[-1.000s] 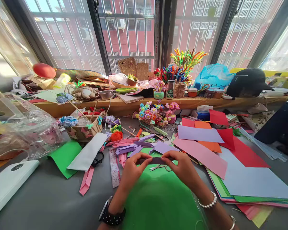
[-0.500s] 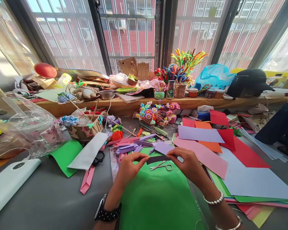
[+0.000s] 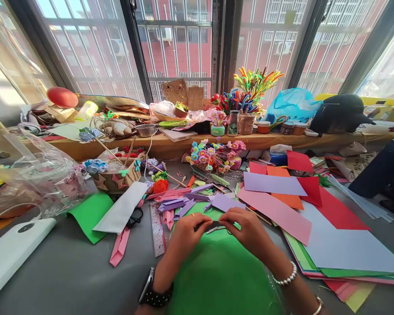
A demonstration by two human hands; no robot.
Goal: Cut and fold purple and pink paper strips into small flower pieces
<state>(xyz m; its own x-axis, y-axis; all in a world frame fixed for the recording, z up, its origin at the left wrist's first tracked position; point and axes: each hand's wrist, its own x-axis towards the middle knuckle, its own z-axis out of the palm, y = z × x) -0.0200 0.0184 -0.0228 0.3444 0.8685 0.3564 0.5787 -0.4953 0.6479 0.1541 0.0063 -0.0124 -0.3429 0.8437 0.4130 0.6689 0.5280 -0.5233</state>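
Note:
My left hand [image 3: 192, 229] and my right hand [image 3: 241, 227] pinch the two ends of a small dark paper strip [image 3: 214, 224] above the green mat. Only a thin part of the strip shows between my fingertips. Beneath it lie the scissors [image 3: 213, 229], mostly hidden by my fingers. The green mat [image 3: 223, 280] spreads under both wrists. Just beyond my hands are a light purple paper piece [image 3: 227, 202] and several folded purple strips [image 3: 175, 203].
A clear ruler [image 3: 157, 229] lies left of the mat, with a folded pink strip [image 3: 120, 248] farther left. Stacked coloured sheets [image 3: 354, 249] cover the right side. A white power bank [image 3: 19, 251] sits at the left edge. Craft flowers [image 3: 205, 155] stand at the back.
Both hands have come closer together and lower, so the strip shows less between them. The scissors are now more covered, and the ruler is more exposed.

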